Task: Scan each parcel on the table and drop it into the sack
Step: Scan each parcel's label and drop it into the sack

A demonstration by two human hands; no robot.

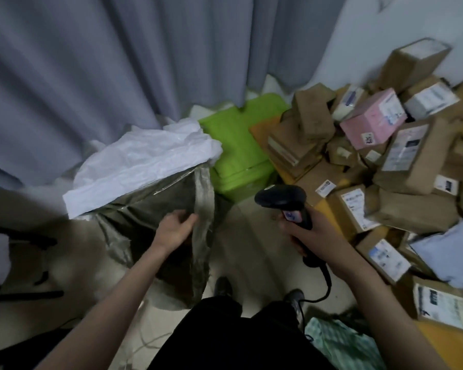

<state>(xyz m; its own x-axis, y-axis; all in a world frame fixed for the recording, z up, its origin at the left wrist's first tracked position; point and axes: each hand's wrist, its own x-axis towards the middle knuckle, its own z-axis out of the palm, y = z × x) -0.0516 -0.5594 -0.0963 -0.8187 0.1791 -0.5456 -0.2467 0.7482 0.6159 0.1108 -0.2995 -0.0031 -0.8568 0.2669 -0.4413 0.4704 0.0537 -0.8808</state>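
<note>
A: What is seen along the left?

B: Grey pleated curtains (91,62) are hung across the back. Dark chair legs (25,263) are seen at the far left edge, on a pale tiled floor (251,236).

A: And the sack?

B: A woven sack (150,209), dull grey-green and crinkled, is stood open on the floor, left of centre. Its white rim (145,161) is folded outward and creased like paper. The near edge of its mouth is gripped by the left hand (174,225); the fingers (187,218) are curled round the fabric.

A: What stands behind it?

B: Lime-green plastic bins (238,156), smooth and boxy, are wedged between the sack and the counter.

A: The middle?

B: A black handheld barcode scanner (281,198), rounded at the head, is held upright by the right hand (313,233), fingers wrapped round its handle. Its black cable (326,284) is trailed downward. Black trousers and dark shoes (222,287) are seen below.

A: And the parcels?

B: They are heaped on the orange counter (433,340) at the right, untouched by either hand: brown cardboard boxes (412,156) with white labels, stacked crookedly, a pink box (372,118) among them, and a pale blue soft mailer (452,249) near the front. A green-and-white patterned bag (340,343) is laid at the bottom, beside the counter.
</note>
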